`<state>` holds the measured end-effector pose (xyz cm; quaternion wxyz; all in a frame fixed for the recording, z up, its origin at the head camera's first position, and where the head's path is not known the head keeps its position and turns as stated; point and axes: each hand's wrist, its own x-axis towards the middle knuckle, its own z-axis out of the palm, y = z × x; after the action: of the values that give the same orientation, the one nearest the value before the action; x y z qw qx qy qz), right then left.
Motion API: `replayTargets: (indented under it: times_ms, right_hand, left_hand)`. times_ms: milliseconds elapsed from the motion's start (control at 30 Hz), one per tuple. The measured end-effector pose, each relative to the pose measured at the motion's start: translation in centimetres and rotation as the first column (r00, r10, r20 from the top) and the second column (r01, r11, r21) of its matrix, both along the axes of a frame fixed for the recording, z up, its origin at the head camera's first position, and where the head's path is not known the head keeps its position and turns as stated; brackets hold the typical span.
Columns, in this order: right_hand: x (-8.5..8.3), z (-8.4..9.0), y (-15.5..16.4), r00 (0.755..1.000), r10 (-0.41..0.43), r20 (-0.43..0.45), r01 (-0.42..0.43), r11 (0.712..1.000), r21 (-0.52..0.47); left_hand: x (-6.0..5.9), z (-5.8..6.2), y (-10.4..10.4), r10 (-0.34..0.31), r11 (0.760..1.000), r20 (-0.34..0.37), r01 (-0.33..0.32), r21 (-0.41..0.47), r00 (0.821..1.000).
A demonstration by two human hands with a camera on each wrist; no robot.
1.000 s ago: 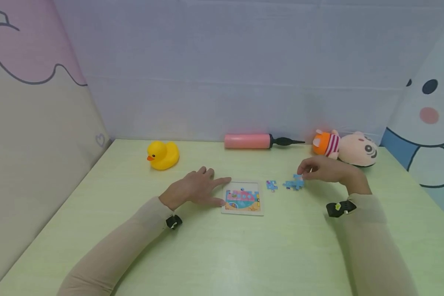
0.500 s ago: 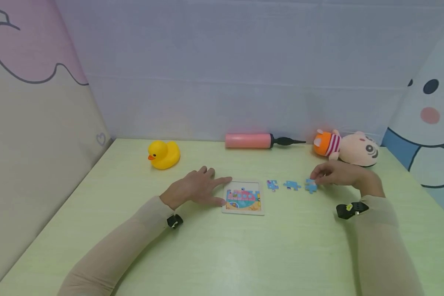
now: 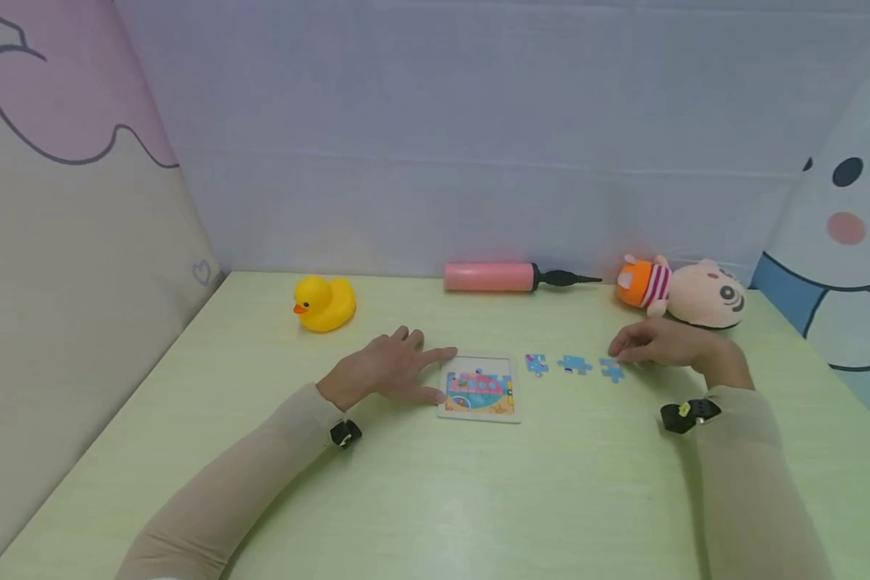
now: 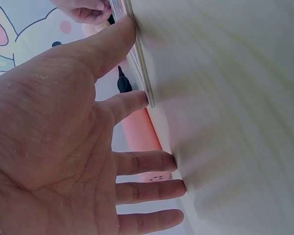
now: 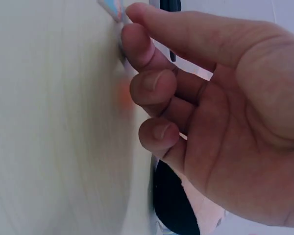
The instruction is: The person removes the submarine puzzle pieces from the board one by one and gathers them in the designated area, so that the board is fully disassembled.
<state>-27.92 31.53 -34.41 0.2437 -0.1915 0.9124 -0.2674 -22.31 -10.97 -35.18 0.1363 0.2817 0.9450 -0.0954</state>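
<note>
A small framed puzzle board (image 3: 478,388) with a colourful picture lies mid-table. My left hand (image 3: 395,369) rests flat beside it, fingers straight, thumb and forefinger against the board's left edge (image 4: 137,58). Right of the board, three loose blue puzzle pieces lie in a row: one (image 3: 536,364), a second (image 3: 573,364) and the rightmost (image 3: 612,370). My right hand (image 3: 660,345) sits at that last piece with fingers curled. In the right wrist view its thumb and forefinger pinch the piece (image 5: 112,7) against the table.
A yellow rubber duck (image 3: 325,304) stands at the back left of the pale green table (image 3: 478,499). A pink hand pump (image 3: 489,276) lies along the back wall. A plush toy (image 3: 685,292) lies at the back right, just behind my right hand.
My right hand has carried a blue piece from the middle cluster to the right and brought it down at the row's right end. The left hand has stayed put.
</note>
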Motion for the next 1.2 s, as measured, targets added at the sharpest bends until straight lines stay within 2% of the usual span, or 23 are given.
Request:
replayTargets:
  times_ms: [100, 267, 367, 467, 600, 733, 1000, 1200]
  right_hand:
    - [-0.1, 0.0, -0.7, 1.000, -0.028, 0.008, 0.028, 1.000, 0.008]
    - [-0.1, 0.2, -2.4, 0.999, -0.041, -0.031, 0.040, 0.999, -0.009]
    - [-0.2, 0.2, -3.5, 0.997, -0.010, -0.070, 0.009, 1.000, -0.018]
    - [-0.3, 0.3, -4.9, 0.992, 0.059, -0.111, -0.059, 0.998, -0.005]
    - [-0.3, 0.5, -6.9, 0.978, 0.152, -0.143, -0.151, 0.988, 0.020]
    - [-0.2, 0.5, -8.8, 0.964, 0.202, -0.170, -0.199, 0.979, 0.038]
    - [1.0, 0.8, -13.8, 0.950, 0.207, -0.235, -0.209, 0.978, 0.014]
    - [2.5, 0.7, -17.0, 0.938, 0.220, -0.268, -0.233, 0.972, -0.017]
  left_hand:
    - [0.0, -0.1, 0.0, 0.013, 1.000, 0.005, -0.013, 0.001, 1.000]
    - [-0.1, -0.4, -0.2, 0.031, 0.999, 0.021, -0.031, 0.020, 0.999]
    - [-0.2, -0.6, -0.2, 0.033, 0.999, 0.020, -0.034, 0.028, 0.999]
    - [-0.2, -0.8, -0.1, 0.035, 0.999, 0.021, -0.036, 0.028, 0.999]
    - [-0.2, -0.7, 0.0, 0.038, 0.999, 0.017, -0.038, 0.018, 0.999]
    - [-0.2, -0.5, 0.2, 0.040, 0.999, 0.006, -0.040, 0.005, 0.999]
    - [-0.3, -0.5, 0.3, 0.036, 0.999, -0.016, -0.036, -0.002, 0.999]
    - [-0.3, 0.0, 0.5, 0.038, 0.999, -0.015, -0.039, -0.025, 0.999]
